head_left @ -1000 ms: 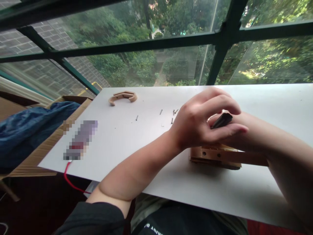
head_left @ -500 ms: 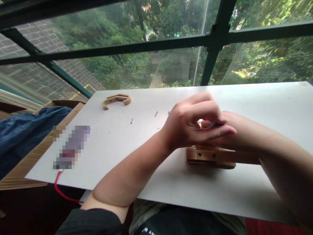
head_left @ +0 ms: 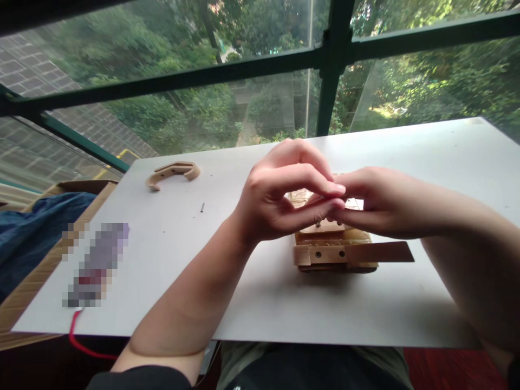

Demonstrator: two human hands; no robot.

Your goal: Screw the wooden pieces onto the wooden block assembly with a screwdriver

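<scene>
My left hand point(head_left: 280, 189) and my right hand point(head_left: 374, 201) meet at the fingertips above the table. Both are closed in a pinch; whatever lies between the fingers is too small or hidden to name. Directly under them sits a block point(head_left: 357, 236) wrapped in shiny brown tape. Along its near side runs a flat wooden strip point(head_left: 379, 252) with two dark screw heads, its right end sticking out past the block. Another wooden piece point(head_left: 325, 226) on top is partly covered by my fingers. A single screw point(head_left: 202, 207) lies on the table left of my left hand.
A curved wooden piece point(head_left: 173, 170) rests at the table's far left. Nearer the left edge is a blurred-out device point(head_left: 99, 260) with a red cable point(head_left: 73, 330). A cardboard box point(head_left: 95, 200) holding blue cloth point(head_left: 44, 222) stands beyond that edge. Windows line the back.
My left hand has moved from over my right wrist to the right hand's fingertips. The right hand has come into sight, and more of the block and wooden strip shows. The view has shifted.
</scene>
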